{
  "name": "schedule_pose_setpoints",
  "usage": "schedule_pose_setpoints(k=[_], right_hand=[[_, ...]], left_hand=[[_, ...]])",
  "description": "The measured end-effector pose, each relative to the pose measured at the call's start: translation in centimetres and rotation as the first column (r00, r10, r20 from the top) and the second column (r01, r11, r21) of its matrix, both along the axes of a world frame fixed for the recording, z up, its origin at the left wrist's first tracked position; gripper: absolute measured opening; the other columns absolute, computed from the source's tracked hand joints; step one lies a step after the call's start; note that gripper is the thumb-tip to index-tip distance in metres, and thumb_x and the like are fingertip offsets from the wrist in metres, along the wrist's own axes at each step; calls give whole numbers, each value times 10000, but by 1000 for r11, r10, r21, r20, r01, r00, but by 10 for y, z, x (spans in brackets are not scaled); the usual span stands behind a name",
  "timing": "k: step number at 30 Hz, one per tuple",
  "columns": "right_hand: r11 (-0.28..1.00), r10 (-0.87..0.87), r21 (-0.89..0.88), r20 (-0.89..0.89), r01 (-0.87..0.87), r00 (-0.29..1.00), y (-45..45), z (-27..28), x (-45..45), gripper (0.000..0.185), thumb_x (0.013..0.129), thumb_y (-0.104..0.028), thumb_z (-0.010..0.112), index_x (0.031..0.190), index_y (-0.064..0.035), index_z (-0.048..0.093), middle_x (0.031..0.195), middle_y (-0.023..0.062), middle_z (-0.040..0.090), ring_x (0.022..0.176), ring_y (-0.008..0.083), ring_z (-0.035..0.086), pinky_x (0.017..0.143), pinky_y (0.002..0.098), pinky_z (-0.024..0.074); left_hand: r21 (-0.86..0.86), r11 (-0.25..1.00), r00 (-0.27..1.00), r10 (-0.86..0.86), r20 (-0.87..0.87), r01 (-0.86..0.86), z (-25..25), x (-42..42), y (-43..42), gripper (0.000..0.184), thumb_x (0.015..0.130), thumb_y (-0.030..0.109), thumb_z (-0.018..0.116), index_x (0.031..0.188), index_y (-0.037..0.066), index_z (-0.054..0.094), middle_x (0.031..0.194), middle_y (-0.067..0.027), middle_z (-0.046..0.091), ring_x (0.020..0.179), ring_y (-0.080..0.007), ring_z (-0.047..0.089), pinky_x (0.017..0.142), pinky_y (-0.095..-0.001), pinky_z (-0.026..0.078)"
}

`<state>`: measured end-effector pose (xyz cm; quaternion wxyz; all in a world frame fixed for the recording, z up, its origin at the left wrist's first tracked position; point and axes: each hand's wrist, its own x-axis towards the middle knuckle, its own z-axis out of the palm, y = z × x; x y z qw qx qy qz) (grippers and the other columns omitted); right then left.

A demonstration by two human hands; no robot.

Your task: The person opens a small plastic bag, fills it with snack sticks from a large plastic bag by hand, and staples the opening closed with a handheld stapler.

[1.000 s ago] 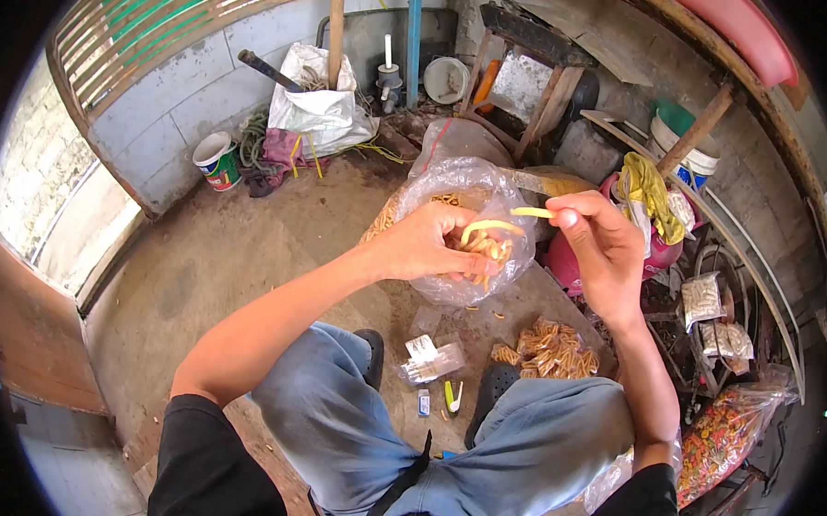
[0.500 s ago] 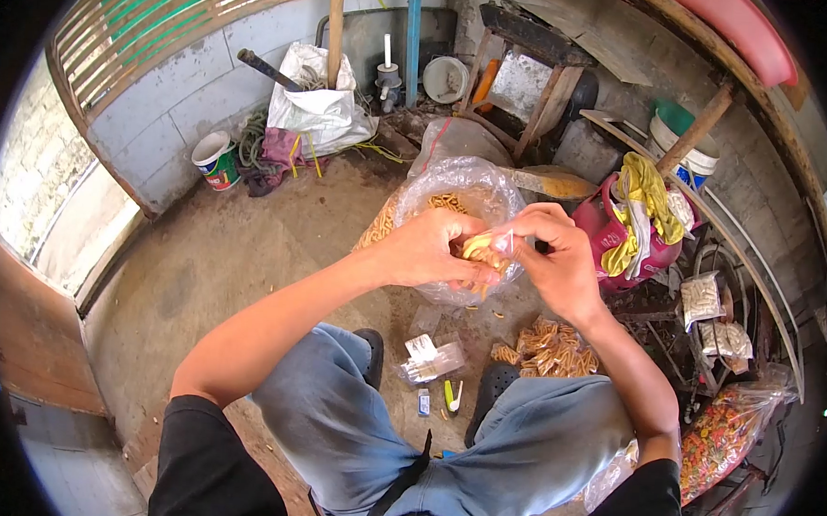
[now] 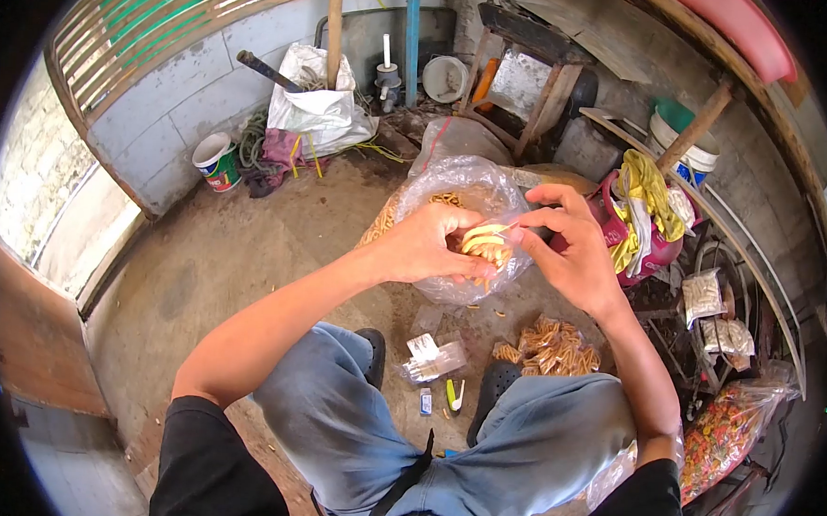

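My left hand (image 3: 440, 245) wraps around a small clear plastic bag (image 3: 488, 246) with yellow-brown snack sticks in it. At the bag's right edge, the thumb and forefinger of my right hand (image 3: 572, 251) pinch the plastic, while its other fingers are raised. Behind both hands stands a large clear plastic sack (image 3: 477, 176), its mouth open and more snack sticks inside. Below my right hand, a pile of filled small packets (image 3: 557, 347) lies on the floor beside my shoe.
Between my feet are a pack of clear bags (image 3: 435, 359), a green-and-white tool (image 3: 454, 395) and a small blue-and-white box (image 3: 426, 402). A pink tub with yellow cloth (image 3: 651, 208) stands right. A sack of colourful snacks (image 3: 733, 438) leans at lower right.
My right hand has shifted slightly right and its upper fingers have lifted and spread. The small bag shows more of its contents; my left hand stays nearly in place.
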<state>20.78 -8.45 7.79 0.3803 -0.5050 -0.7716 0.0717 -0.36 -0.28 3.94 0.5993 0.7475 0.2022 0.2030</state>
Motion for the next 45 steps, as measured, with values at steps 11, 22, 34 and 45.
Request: schedule_pose_setpoints(k=[11, 22, 34, 45], right_hand=[[975, 210, -74, -23, -211, 977, 4, -7, 1, 133, 835, -99, 655, 949, -60, 596, 1167, 130, 542, 1118, 302, 521, 954, 381, 404], [897, -14, -437, -165, -61, 986, 0, -6, -13, 131, 816, -108, 661, 886, 2, 653, 1060, 89, 642, 833, 99, 578, 762, 254, 454], [947, 316, 4, -170, -320, 933, 15, -27, -13, 135, 851, -47, 635, 978, -23, 674, 949, 58, 640, 778, 111, 572, 662, 245, 441], [867, 208, -389, -289, -313, 934, 14, -9, 18, 245, 866, -149, 660, 1095, -63, 670, 959, 40, 667, 813, 112, 583, 700, 264, 445]], left_hand=[[59, 997, 996, -47, -76, 51, -2, 0, -1, 315, 819, 128, 730, 1099, 31, 621, 924, -19, 672, 805, -62, 606, 648, -222, 499], [539, 841, 990, 110, -89, -45, -2, 2, -2, 276, 790, 186, 756, 1002, 40, 658, 776, -55, 658, 670, -103, 599, 603, -305, 487], [518, 853, 991, 112, -77, -57, 8, 3, -8, 268, 786, 237, 761, 933, 37, 658, 742, -66, 644, 667, -107, 555, 645, -303, 469], [66, 998, 999, -6, -33, 8, -4, -1, 4, 317, 916, 260, 643, 1133, 29, 632, 906, 11, 654, 805, -52, 570, 711, -232, 477]])
